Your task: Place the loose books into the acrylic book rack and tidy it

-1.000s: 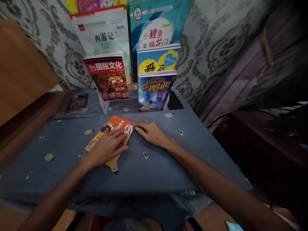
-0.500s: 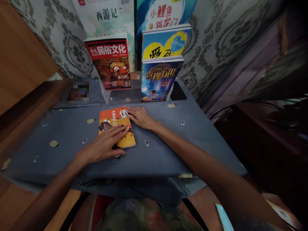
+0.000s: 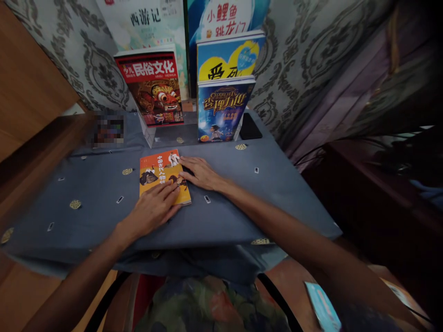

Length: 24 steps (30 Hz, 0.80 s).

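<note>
A small orange-and-yellow book (image 3: 148, 174) with Chinese lettering and painted figures lies closed and flat on the cloth-covered table. My left hand (image 3: 156, 205) rests over its lower part, fingers stretched out across the cover and thumb by the bottom edge. Beside the book's right edge lies my right hand (image 3: 200, 172), its fingers extended and their tips touching that edge, thumb apart from the fingers. The lower left of the cover is hidden under my left hand.
Behind stand a red book (image 3: 159, 92), a blue book (image 3: 223, 110) and a yellow-and-blue book (image 3: 230, 55) before larger ones. A black phone (image 3: 250, 127) lies at the back right. A blurred-out item (image 3: 108, 131) is at the back left of the grey tablecloth (image 3: 97, 184).
My left thumb has drawn in toward the book's bottom edge. My right thumb now shows, spread to the book's right side. The camera view has shifted slightly.
</note>
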### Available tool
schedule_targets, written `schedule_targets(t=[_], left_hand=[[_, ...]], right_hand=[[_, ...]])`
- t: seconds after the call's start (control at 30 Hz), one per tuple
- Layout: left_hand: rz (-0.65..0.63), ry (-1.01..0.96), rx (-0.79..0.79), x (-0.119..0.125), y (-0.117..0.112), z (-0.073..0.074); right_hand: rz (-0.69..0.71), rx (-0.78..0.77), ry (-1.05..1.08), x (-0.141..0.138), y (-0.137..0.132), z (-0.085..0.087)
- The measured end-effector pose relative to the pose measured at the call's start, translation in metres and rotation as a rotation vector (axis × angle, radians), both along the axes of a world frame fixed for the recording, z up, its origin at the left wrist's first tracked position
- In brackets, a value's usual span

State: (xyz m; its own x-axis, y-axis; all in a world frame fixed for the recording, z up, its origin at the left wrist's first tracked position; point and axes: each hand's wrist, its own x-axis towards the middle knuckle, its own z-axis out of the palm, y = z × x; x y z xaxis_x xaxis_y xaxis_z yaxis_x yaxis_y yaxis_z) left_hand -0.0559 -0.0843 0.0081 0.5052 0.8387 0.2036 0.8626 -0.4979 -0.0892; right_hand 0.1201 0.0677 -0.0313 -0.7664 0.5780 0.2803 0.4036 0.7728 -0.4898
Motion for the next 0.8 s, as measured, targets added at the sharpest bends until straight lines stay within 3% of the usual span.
schedule_targets(t=[0.37,0.8], left_hand=[[-0.029,0.072,0.04,0.003,0.0,0.004],[-0.043,-0.041,0.138,0.002,0.0,-0.008]], right_hand=[[0.084,-0.039,-0.001,0.027,-0.035,0.004],[0.096,-0.062,-0.068,0.035,-0.039,0.001]])
